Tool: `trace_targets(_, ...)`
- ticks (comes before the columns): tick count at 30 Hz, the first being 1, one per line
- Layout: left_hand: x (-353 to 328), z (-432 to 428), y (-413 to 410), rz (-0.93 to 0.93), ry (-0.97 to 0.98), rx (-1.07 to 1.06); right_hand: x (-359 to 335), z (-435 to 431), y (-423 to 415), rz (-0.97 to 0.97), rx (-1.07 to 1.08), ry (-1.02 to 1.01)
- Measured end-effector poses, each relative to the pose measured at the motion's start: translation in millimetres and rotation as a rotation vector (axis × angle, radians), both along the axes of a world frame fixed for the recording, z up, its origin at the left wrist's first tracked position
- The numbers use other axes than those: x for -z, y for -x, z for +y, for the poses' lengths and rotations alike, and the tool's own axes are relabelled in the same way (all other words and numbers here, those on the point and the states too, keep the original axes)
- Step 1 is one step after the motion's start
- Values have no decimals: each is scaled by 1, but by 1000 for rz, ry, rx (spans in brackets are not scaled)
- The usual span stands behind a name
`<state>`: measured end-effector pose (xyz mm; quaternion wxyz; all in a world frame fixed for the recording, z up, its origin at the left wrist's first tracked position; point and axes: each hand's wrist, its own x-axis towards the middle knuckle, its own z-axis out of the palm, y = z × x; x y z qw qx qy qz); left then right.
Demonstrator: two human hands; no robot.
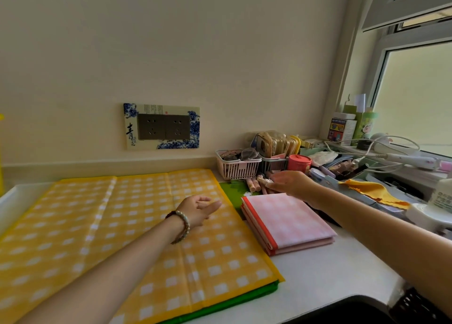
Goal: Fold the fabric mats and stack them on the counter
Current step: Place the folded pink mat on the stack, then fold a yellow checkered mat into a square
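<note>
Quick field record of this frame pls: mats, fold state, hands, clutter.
yellow mat: spread flat on the counter, unfolded
green mat: under the yellow mat, only edges show
pink mat: folded, on the counter right of the yellow mat
left hand: over the yellow mat, fingers loosely curled, holds nothing
right hand: beyond the pink mat, fingers stretched toward the small tubes; grip unclear
clutter: white basket, red tin, back right
</note>
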<state>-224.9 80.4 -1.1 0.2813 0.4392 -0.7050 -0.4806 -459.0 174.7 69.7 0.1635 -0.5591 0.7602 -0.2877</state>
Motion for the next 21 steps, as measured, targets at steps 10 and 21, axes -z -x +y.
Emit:
trace_targets(10,29,0,-156,-722,303,-24,66,-27,-142,-307,-179,-6)
trace_targets(21,30,57,-257,-741,462,170,96,15,-216,-88,-460,-31)
